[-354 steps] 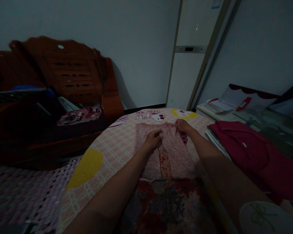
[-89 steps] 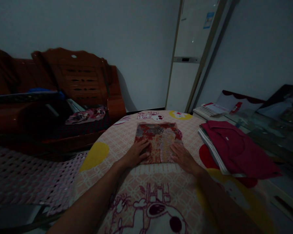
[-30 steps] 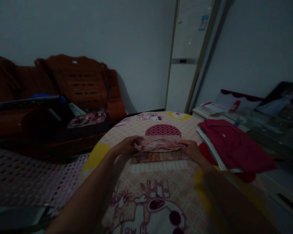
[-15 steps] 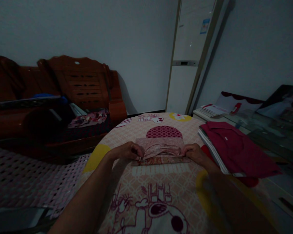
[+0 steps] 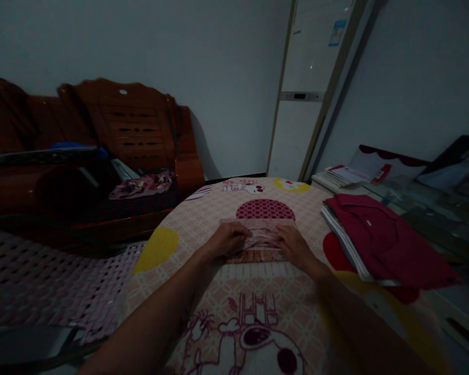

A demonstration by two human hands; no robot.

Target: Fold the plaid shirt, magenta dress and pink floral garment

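Observation:
A folded pale pink cloth (image 5: 262, 238) lies on the patterned tablecloth (image 5: 203, 229), with a reddish-brown patterned strip along its near edge. My left hand (image 5: 231, 239) rests on the cloth's left part, its fingers curled and pinching the fabric. On the right part, my right hand (image 5: 294, 244) has its fingertips pressed together on the fabric. Creases run through the cloth between the two hands. Part of the cloth is hidden under my fingers.
Folded dark pink clothing (image 5: 386, 239) is stacked at the table's right. Beyond it stands a glass-topped cabinet (image 5: 414, 195) with papers. A wooden bench (image 5: 140, 140) holds a crumpled cloth (image 5: 143, 186) at the left. A woven chair (image 5: 62, 281) is nearer.
Both hands have moved inward from the cloth's side ends, closer to each other, and now lie over its upper layer. The view has shifted slightly.

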